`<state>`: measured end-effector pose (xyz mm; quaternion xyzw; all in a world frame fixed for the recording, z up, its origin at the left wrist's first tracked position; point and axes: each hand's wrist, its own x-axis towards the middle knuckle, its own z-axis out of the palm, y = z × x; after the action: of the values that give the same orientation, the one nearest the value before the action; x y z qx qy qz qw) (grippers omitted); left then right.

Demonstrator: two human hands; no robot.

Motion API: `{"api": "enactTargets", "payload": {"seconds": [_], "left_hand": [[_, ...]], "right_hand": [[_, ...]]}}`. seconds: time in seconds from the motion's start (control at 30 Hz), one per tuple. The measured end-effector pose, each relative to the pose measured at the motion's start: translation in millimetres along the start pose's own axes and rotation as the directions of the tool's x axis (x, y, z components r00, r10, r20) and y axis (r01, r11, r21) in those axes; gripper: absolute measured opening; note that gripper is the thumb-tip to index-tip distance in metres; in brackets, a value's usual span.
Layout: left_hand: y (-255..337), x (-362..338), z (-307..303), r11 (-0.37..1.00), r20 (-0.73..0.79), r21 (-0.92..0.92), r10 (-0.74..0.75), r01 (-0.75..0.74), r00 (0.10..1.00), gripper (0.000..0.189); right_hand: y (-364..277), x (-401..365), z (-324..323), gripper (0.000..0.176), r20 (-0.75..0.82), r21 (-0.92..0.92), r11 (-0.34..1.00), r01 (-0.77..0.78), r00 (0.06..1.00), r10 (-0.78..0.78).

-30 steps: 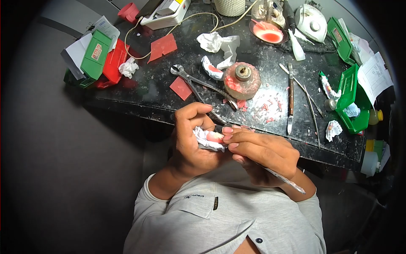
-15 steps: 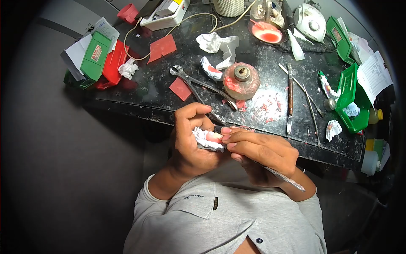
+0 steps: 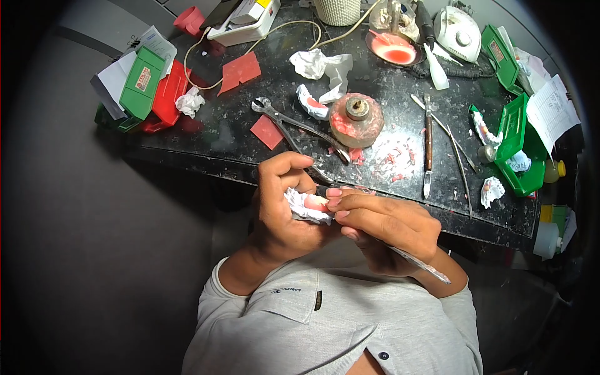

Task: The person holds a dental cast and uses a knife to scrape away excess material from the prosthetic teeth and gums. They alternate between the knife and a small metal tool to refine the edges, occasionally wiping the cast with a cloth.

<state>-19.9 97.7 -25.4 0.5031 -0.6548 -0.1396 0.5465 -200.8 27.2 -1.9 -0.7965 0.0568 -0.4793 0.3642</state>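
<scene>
Head view: holds white-and-pink cast [image 3: 310, 207] in left hand [image 3: 277, 215], fingers half-curled around it, on near side of burner [image 3: 357, 120]. Grips slim tool [image 3: 420, 264] in right hand [image 3: 397, 225], fingers bunched nearly closed, tips right at edge of cast. Can't tell contact of tool end with cast; hidden behind fingers. Shows pliers [image 3: 269, 111] left of burner, red sheet [image 3: 267, 132] also left, knife [image 3: 429, 147] to right, green box [image 3: 514, 128] well apart, farther right.

Beyond the right fingers [image 3: 370, 202], passage lies over pink shavings [image 3: 397, 155] between burner [image 3: 357, 125] and knife [image 3: 429, 144], with pliers [image 3: 269, 110] obstructing farther left.
</scene>
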Motion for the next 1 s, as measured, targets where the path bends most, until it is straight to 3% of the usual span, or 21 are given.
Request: {"api": "enactTargets", "payload": {"seconds": [0.83,1.0], "left_hand": [[3,0,-6,0.998,0.039,0.014,-0.054,0.053,0.998,0.095],[4,-2,-8,0.986,0.082,-0.082,-0.142,0.149,0.987,0.095]], "right_hand": [[-8,0,-5,0.010,0.031,0.007,0.998,-0.063,0.998,0.063],[-9,-3,-6,0.009,0.049,0.054,0.989,-0.141,0.989,0.138]]}}
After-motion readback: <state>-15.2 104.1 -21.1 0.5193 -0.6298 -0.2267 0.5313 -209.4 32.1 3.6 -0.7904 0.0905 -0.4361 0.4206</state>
